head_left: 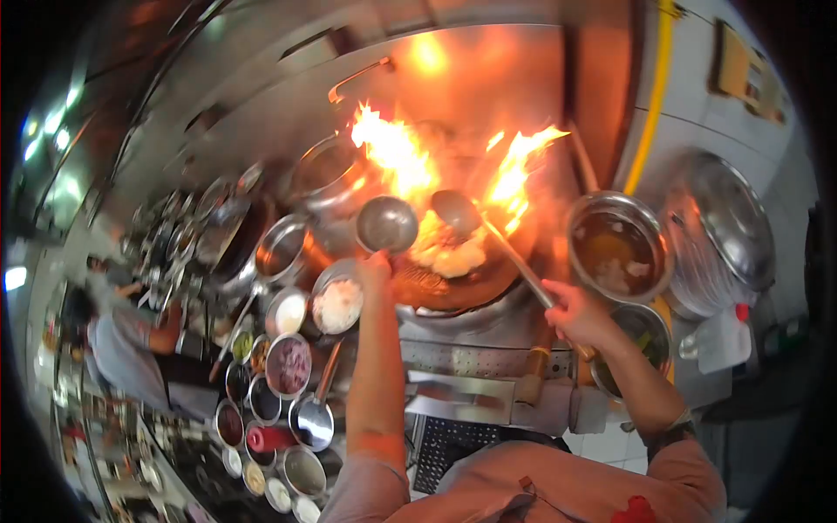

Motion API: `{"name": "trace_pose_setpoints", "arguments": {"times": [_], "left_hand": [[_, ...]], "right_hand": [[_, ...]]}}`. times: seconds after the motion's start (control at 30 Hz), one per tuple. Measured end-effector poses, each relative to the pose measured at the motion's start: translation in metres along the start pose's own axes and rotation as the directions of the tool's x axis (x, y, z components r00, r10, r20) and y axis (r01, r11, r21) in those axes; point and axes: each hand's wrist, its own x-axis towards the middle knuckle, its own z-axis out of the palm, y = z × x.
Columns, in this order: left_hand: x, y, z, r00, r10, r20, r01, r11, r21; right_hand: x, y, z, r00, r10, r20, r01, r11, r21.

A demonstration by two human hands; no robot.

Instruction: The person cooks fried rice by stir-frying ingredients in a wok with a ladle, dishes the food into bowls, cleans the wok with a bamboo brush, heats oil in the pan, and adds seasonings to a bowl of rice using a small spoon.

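My left hand (377, 268) is closed at the near edge of a small round metal bowl (386, 225), held over the left side of a large wok (445, 295). My right hand (575, 312) grips the long handle of a ladle (456, 212), whose head is above the wok. Pale yellowish food (452, 254) lies in the wok, its details washed out by glare. Tall flames (397, 152) rise behind the food on both sides. Just left of my left forearm is a bowl of white food (338, 305).
A pot of brownish liquid (615, 247) stands right of the wok, near a plastic jug (724, 340) and a big metal lid (732, 213). Several ingredient bowls, including one of chopped purple pieces (289, 364), crowd the left. A co-worker (131, 353) stands farther left.
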Motion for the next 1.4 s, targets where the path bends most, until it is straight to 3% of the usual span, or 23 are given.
{"name": "trace_pose_setpoints", "arguments": {"times": [0.03,0.07,0.1,0.17,0.2,0.3,0.37,0.43,0.47,0.5,0.6,0.7,0.87,1.0,1.1,1.13,1.17,1.2,1.23,1.3,1.33,1.37,1.4], "left_hand": [[-0.004,-0.001,-0.019,0.996,-0.075,0.050,0.083,0.980,-0.180],[0.013,-0.022,-0.059,0.953,-0.244,0.177,0.291,0.899,-0.326],[-0.046,0.019,-0.053,0.983,-0.179,0.037,0.181,0.933,-0.312],[-0.079,0.033,-0.105,0.990,-0.137,0.020,0.134,0.916,-0.379],[-0.114,0.066,-0.121,0.986,-0.167,-0.029,0.134,0.873,-0.469],[-0.189,0.105,-0.230,0.992,-0.007,-0.129,-0.066,0.830,-0.554],[-0.233,0.121,-0.296,0.969,0.099,-0.226,-0.218,0.774,-0.594],[-0.299,0.145,-0.373,0.901,0.112,-0.420,-0.327,0.812,-0.485],[-0.333,0.151,-0.414,0.860,0.210,-0.464,-0.412,0.822,-0.393],[-0.369,0.151,-0.457,0.755,0.142,-0.640,-0.447,0.825,-0.345],[-0.479,0.125,-0.581,0.434,0.130,-0.891,-0.518,0.845,-0.129],[-0.557,0.069,-0.712,0.132,-0.018,-0.991,-0.425,0.902,-0.073],[-0.583,0.067,-0.848,-0.006,-0.228,-0.974,-0.560,0.808,-0.186],[-0.582,0.115,-0.922,-0.120,-0.059,-0.991,-0.774,0.631,0.056],[-0.578,0.149,-0.888,-0.038,0.102,-0.994,-0.693,0.714,0.100],[-0.577,0.145,-0.860,0.096,0.262,-0.960,-0.719,0.685,0.115],[-0.562,0.175,-0.772,0.144,0.321,-0.936,-0.671,0.727,0.146],[-0.552,0.190,-0.694,0.332,0.493,-0.804,-0.630,0.750,0.200],[-0.529,0.196,-0.629,0.441,0.451,-0.776,-0.555,0.817,0.159],[-0.496,0.160,-0.533,0.813,0.456,-0.362,-0.437,0.889,0.140],[-0.471,0.138,-0.494,0.921,0.387,0.034,-0.387,0.905,0.175],[-0.459,0.108,-0.448,0.950,0.191,0.247,-0.219,0.972,0.088],[-0.437,0.100,-0.393,0.892,-0.025,0.452,-0.139,0.935,0.327]], "right_hand": [[0.014,0.012,0.004,0.995,-0.069,0.069,0.061,0.991,0.115],[0.010,0.003,0.005,0.995,-0.047,0.086,0.032,0.986,0.164],[0.000,-0.002,-0.001,0.991,-0.029,0.133,0.001,0.978,0.210],[-0.027,-0.021,-0.014,0.983,-0.029,0.180,0.012,0.995,0.096],[-0.011,0.008,-0.029,0.999,-0.007,0.037,0.008,0.999,-0.036],[0.057,0.050,-0.033,0.995,-0.097,-0.037,0.092,0.988,-0.122],[0.084,0.028,0.018,0.993,-0.103,0.049,0.109,0.985,-0.137],[0.081,0.016,0.038,0.990,-0.108,0.091,0.114,0.991,-0.062],[0.077,0.024,0.033,0.986,-0.114,0.121,0.114,0.994,0.007],[0.072,0.027,0.020,0.982,-0.106,0.154,0.104,0.994,0.026],[0.069,0.055,-0.020,0.974,-0.121,0.189,0.114,0.992,0.047],[0.050,0.054,-0.025,0.986,-0.090,0.140,0.088,0.996,0.017],[0.043,0.042,-0.017,0.992,-0.052,0.118,0.054,0.998,-0.012],[0.050,0.031,-0.020,0.984,-0.037,0.176,0.040,0.999,-0.012],[0.082,0.032,-0.026,0.944,-0.056,0.324,0.038,0.997,0.063],[0.101,0.038,-0.029,0.909,-0.081,0.408,0.042,0.994,0.103],[0.096,0.020,-0.012,0.947,-0.113,0.299,0.098,0.993,0.064],[0.078,0.003,0.026,0.966,-0.135,0.220,0.128,0.991,0.049],[0.062,-0.006,0.051,0.978,-0.153,0.143,0.148,0.988,0.045],[0.025,-0.008,0.091,0.983,-0.185,-0.004,0.185,0.982,0.029],[0.032,-0.006,0.100,0.968,-0.238,0.080,0.233,0.970,0.066],[0.029,-0.005,0.105,0.989,-0.145,-0.010,0.145,0.989,0.007],[-0.011,-0.036,0.125,0.992,0.008,-0.127,-0.020,0.995,-0.095]]}}
